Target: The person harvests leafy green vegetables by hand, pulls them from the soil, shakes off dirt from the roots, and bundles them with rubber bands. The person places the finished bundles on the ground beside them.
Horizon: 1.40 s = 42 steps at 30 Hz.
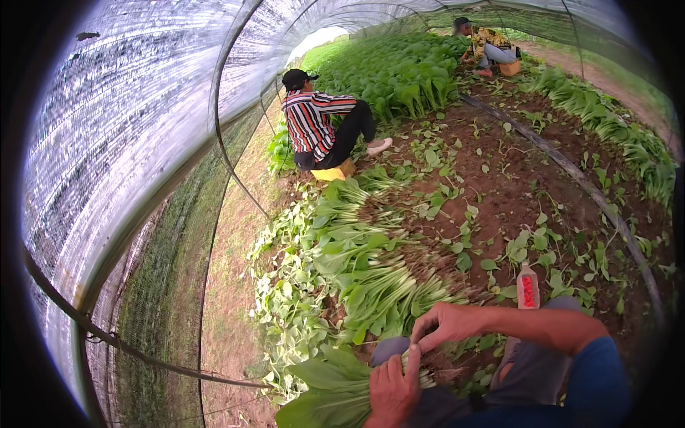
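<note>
My left hand [393, 388] is wrapped around the stems of a bunch of leafy greens [326, 382], resting across my lap. Broad green leaves spread out to the left of it, and pale stems with roots point right. Above the left thumb, my right hand [447, 326] has its thumb and fingers brought together at the stems. Whether something thin is pinched there is too small to tell. Just beyond my right forearm lies a clear plastic bottle [528, 289] with small red things inside.
Pulled greens [374, 267] lie in a row ahead, roots to the right. A dark pipe or hose [578, 176] crosses the soil. Two people, one in a striped shirt [310, 123] and one in a patterned top [489, 40], sit beside standing greens [396, 69]. Netting [134, 107] arches left.
</note>
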Motion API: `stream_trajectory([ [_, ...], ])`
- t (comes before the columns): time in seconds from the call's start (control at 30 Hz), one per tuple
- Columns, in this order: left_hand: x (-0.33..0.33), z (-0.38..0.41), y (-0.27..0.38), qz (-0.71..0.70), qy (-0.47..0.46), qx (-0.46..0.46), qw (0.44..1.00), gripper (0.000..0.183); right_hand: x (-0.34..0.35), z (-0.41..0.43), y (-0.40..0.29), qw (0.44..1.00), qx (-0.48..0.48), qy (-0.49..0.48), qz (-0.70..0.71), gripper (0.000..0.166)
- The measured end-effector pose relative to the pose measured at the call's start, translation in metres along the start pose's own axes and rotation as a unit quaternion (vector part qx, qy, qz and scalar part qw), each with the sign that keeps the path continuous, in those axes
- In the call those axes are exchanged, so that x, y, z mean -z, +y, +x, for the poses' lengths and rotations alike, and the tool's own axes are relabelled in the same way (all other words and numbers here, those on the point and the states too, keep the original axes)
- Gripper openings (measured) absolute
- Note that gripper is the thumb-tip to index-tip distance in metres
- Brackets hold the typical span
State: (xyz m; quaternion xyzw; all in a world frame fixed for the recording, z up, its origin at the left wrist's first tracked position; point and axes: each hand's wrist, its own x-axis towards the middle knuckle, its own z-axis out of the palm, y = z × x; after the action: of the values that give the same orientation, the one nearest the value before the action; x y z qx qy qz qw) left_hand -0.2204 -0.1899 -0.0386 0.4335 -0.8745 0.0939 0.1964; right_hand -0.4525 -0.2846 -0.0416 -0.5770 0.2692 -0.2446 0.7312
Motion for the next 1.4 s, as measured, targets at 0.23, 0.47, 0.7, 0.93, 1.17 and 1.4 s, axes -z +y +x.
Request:
stream_trajectory([
  [0.23,-0.005,-0.011,-0.013,0.016,0.026,-0.011,0.999,0.066,-0.005,0.010,0.003,0.995,-0.056,0.008,0.088,0.023],
  [0.47,-0.001,-0.005,-0.008,0.063,-0.035,0.002,0.997,0.059,-0.005,0.006,0.000,0.994,-0.075,0.032,0.070,0.027],
  [0.7,0.007,-0.002,-0.005,0.149,-0.076,0.002,0.986,0.058,-0.009,0.002,-0.026,0.993,-0.104,0.015,-0.053,0.027],
  [0.93,-0.005,-0.005,-0.013,0.169,-0.061,0.117,0.977,0.066,-0.036,-0.014,-0.048,0.958,0.041,0.087,-0.271,0.020],
  [1.17,0.011,-0.009,-0.020,0.105,-0.027,0.182,0.977,0.075,-0.090,-0.059,-0.055,0.869,0.197,0.117,-0.439,0.016],
  [1.4,0.017,-0.011,-0.026,0.088,-0.064,0.135,0.985,0.073,-0.125,-0.063,-0.056,0.910,0.250,0.077,-0.321,0.016],
])
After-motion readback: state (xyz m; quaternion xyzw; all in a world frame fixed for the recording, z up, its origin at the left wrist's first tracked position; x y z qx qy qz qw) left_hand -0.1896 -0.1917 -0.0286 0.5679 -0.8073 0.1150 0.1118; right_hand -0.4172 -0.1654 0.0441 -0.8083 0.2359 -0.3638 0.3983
